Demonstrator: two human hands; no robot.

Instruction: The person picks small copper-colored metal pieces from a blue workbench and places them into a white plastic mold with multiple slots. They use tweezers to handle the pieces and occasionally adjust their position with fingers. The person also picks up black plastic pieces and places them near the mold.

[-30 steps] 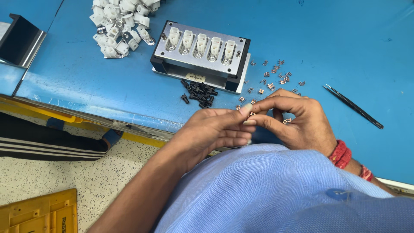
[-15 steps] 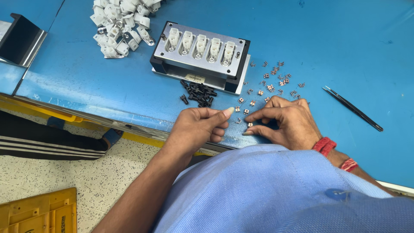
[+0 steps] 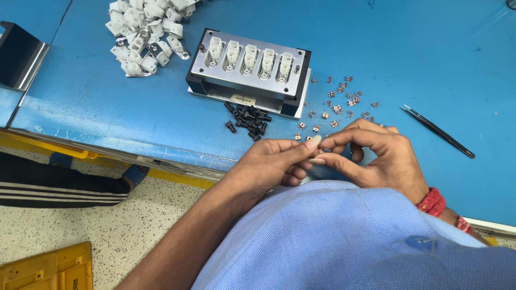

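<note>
Copper-coloured clips (image 3: 337,109), tiny and scattered, lay on the blue counter (image 3: 107,102) just in front of the person's two hands, which met near the counter's front edge. Far left, a black angled bracket (image 3: 19,53) stood at the counter's end, and below it a yellow crate (image 3: 48,268) sat on the speckled floor (image 3: 134,231). Next came a heap of white plastic housings (image 3: 145,32), some with metal tabs, near the back of the counter. Beside them a grey metal fixture (image 3: 250,72) held five white housings upright in its row of pockets, with a small pile of black pins (image 3: 248,117) touching its near side. The left hand (image 3: 269,166) was curled, thumb and forefinger pressed together at the tips; whether a clip sat between them could not be told. The right hand (image 3: 376,156), a red band at its wrist, was likewise closed to a pinch, its fingertips touching those of the left, and what it held was hidden. Black tweezers (image 3: 438,131) lay untouched well to the right. By the look of it, the step in hand was sorting or orienting one small clip between the fingertips; any next move would call for a fine, steady pinch, since the parts were small enough to slip or scatter.
</note>
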